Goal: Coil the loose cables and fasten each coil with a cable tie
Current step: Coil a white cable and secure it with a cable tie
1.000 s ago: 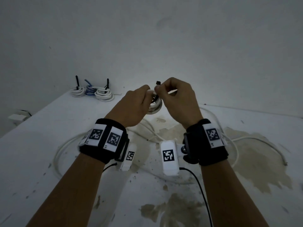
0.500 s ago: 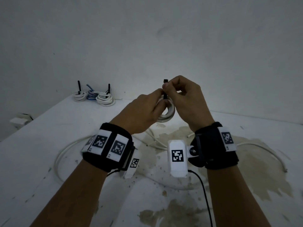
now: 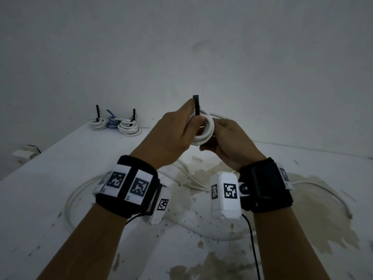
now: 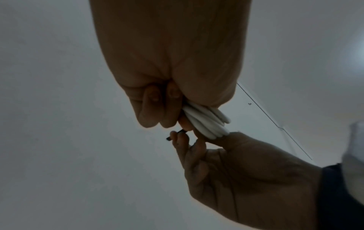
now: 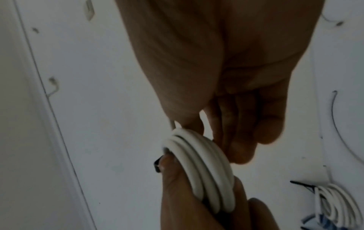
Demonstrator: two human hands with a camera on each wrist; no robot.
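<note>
A small white cable coil (image 3: 209, 130) is held up in front of me, above the table. A black cable tie (image 3: 196, 104) stands upright at the coil's left side. My left hand (image 3: 194, 111) pinches the tie against the coil between thumb and forefinger. My right hand (image 3: 219, 131) grips the coil's right and lower side, thumb on top, fingers hidden behind. The left wrist view shows the coil (image 4: 206, 123) and the tie's end (image 4: 178, 133) with a right fingertip beside it. In the right wrist view the coil (image 5: 206, 171) and tie (image 5: 157, 165) lie against my left thumb.
Three tied coils, white (image 3: 96, 124), blue (image 3: 112, 123) and white (image 3: 129, 128), sit at the table's back left by the wall. Loose white cable (image 3: 69, 199) loops across the stained white table (image 3: 50, 168) under my arms, ending at the right (image 3: 350, 215).
My right hand has let go of the tie's top end and dropped to the coil's right side. My left hand now holds the tie upright. Both hands have risen slightly.
</note>
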